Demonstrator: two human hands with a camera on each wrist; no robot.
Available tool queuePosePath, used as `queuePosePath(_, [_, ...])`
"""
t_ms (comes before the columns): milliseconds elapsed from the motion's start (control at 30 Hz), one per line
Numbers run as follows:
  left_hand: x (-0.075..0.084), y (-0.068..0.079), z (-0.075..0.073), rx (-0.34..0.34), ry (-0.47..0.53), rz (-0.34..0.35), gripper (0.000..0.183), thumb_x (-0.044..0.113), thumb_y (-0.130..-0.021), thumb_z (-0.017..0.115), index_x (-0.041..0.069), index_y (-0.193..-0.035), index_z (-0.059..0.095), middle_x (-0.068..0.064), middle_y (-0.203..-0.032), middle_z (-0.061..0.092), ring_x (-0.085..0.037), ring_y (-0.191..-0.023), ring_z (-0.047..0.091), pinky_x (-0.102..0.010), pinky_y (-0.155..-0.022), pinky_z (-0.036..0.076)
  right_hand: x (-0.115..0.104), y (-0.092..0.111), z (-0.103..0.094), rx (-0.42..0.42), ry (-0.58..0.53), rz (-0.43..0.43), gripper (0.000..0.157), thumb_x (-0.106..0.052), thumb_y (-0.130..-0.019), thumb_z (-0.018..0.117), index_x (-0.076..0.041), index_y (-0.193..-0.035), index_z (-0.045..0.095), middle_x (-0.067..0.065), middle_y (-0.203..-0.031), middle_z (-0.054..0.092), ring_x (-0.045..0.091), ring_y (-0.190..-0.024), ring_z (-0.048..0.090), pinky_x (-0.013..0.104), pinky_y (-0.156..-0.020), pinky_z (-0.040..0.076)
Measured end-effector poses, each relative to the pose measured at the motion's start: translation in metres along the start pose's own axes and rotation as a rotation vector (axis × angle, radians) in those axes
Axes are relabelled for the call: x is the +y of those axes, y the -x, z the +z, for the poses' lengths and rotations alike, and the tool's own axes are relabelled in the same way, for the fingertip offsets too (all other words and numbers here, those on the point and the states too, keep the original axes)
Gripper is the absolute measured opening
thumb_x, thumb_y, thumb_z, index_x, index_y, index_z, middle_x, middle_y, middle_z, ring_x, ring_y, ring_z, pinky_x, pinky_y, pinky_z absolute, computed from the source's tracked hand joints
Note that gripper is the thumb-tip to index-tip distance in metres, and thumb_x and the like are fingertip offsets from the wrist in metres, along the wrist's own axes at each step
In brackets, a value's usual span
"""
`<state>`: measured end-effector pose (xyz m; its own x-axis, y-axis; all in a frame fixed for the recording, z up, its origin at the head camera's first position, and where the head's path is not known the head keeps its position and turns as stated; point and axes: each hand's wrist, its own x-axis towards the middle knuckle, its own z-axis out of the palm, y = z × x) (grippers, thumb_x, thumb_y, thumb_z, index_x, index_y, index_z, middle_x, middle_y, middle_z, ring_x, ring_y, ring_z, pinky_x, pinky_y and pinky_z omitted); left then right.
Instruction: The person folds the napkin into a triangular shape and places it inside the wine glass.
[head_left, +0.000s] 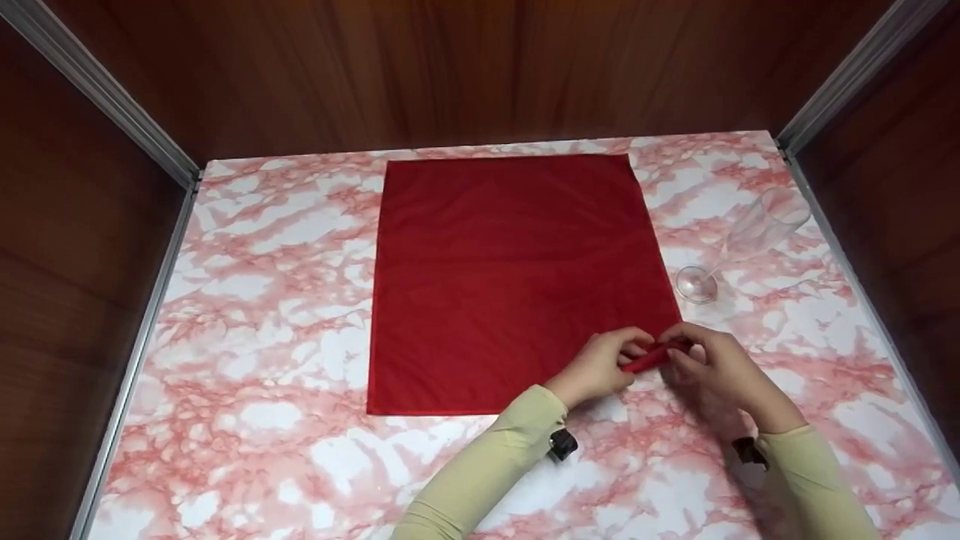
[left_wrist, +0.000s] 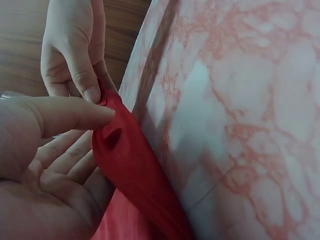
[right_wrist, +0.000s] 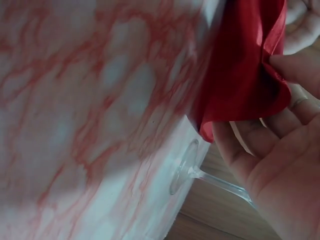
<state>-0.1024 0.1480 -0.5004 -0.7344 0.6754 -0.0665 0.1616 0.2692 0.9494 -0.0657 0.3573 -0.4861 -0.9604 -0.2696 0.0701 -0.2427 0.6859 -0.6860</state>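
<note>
A red cloth napkin (head_left: 510, 270) lies spread over the middle of the table, its near right corner lifted and bunched. In the head view my left hand (head_left: 600, 365) pinches the raised edge between thumb and fingers. Close beside it, my right hand (head_left: 709, 364) pinches the same corner. The left wrist view shows the napkin (left_wrist: 135, 165) folded over at the edge, under the left thumb. From the right wrist, the napkin (right_wrist: 240, 70) drapes over the fingers of the right hand (right_wrist: 285, 145), with the thumb on top.
A clear stemmed glass (head_left: 697, 285) stands upright on the table right of the napkin, just beyond the right hand. The table (head_left: 247, 337) has a pink and white marbled top. Brown wooden panels (head_left: 450, 75) enclose the back and both sides.
</note>
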Motion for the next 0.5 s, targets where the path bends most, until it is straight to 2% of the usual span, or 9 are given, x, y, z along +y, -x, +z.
queuePosePath(167, [-0.0022, 0.0001, -0.0005, 0.028, 0.025, -0.003, 0.047, -0.017, -0.078, 0.062, 0.003, -0.121, 0.06, -0.006, -0.104, 0.067, -0.005, -0.089, 0.062, -0.012, -0.075, 0.048, 0.0008, -0.0024, -0.0018, -0.012, -0.064, 0.006, 0.018, 0.003, -0.088, 0.064, -0.007, -0.103, 0.066, 0.0, -0.097, 0.066, 0.01, -0.089, 0.058, 0.016, -0.074, 0.045])
queuePosePath(367, [-0.0027, 0.0003, -0.0019, 0.052, 0.066, -0.012, 0.044, -0.018, -0.08, 0.057, 0.001, -0.12, 0.062, -0.009, -0.104, 0.068, -0.008, -0.091, 0.064, -0.014, -0.076, 0.048, 0.0026, -0.006, -0.0039, -0.037, -0.128, 0.04, 0.022, 0.007, -0.088, 0.062, -0.006, -0.106, 0.065, 0.004, -0.099, 0.066, 0.017, -0.094, 0.061, 0.017, -0.076, 0.047])
queuePosePath(500, [-0.0028, 0.0006, -0.0031, 0.072, 0.044, -0.012, 0.039, -0.017, -0.081, 0.059, 0.001, -0.115, 0.066, -0.006, -0.105, 0.069, -0.006, -0.092, 0.063, -0.013, -0.077, 0.048, 0.0029, -0.0095, -0.004, -0.061, -0.188, 0.051, 0.02, 0.005, -0.09, 0.06, -0.004, -0.108, 0.064, 0.007, -0.102, 0.066, 0.019, -0.096, 0.062, 0.019, -0.079, 0.048])
